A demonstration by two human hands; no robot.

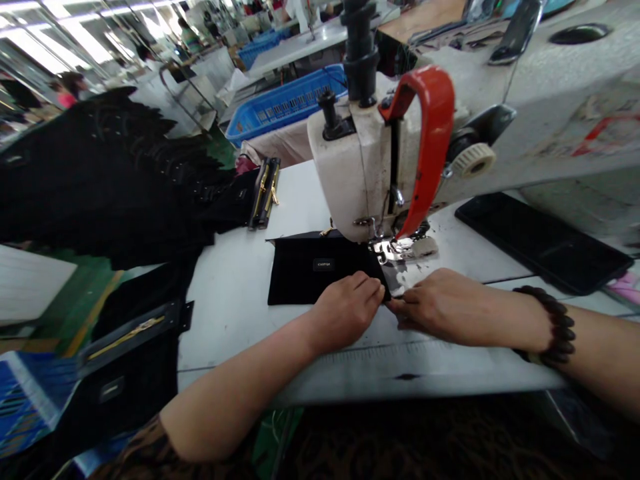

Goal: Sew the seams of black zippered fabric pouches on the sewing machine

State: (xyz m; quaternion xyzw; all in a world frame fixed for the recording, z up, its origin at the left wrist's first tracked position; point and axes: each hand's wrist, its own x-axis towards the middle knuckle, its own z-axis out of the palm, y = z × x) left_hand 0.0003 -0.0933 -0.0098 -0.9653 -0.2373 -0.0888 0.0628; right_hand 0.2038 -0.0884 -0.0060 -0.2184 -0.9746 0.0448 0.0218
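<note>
**Black fabric pouch [295, 280] beside the presser foot [393, 250]**

My left hand [349, 308] rests on its near right corner; my right hand's fingertips [395, 305] meet that corner. A bead bracelet [557, 327] circles my right wrist. Right of the sewing machine's red guard [437, 140] lies a smartphone [537, 240]; a blue plastic basket [285, 103] stands behind.

Phone [543, 243]: blk, we see it lying flat, R side.
Blue basket [295, 105]: slotted, we spot it in bkgd.
Floor [90, 270]: green w/ yellow stripe [96, 313], lower L.
</note>
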